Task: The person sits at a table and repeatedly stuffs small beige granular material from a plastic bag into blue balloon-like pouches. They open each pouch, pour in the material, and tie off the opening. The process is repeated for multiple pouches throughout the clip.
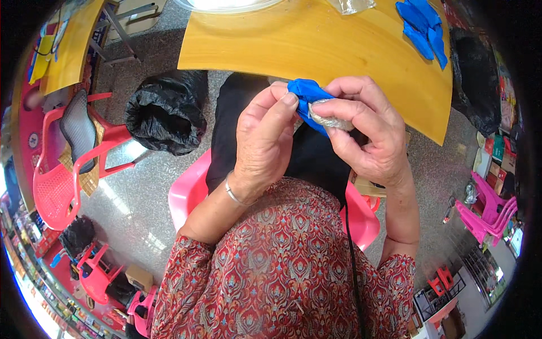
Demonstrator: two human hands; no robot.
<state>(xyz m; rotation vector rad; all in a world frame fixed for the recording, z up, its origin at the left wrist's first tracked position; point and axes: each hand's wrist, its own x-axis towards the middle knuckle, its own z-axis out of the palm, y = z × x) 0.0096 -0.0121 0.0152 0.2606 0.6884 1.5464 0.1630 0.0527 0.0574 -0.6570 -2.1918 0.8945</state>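
View from above a seated person, described from left to right. At the far left stands a red plastic chair [68, 164] with a grey cushion on it. Next to it on the speckled floor sits a black bin bag [166, 110], its mouth rolled open. Near the centre, the left hand [262, 141], with a silver bracelet [234, 195] on its wrist, has its thumb and forefinger pinched together on the edge of a blue glove [307, 96]. The glove is bunched up and held in the air above the person's lap, just in front of the edge of a yellow wooden table [316, 45]. The right hand [367, 133] closes its fingers over the glove's other side and presses a small crinkled clear plastic wrapper [330, 120] against it; what the wrapper holds, if anything, is too blurred to tell. The person sits on a pink chair [189, 195]. Further right, on the table's far corner, lies a pile of blue gloves [423, 25]. At the far right stand stacked pink chairs [491, 214].
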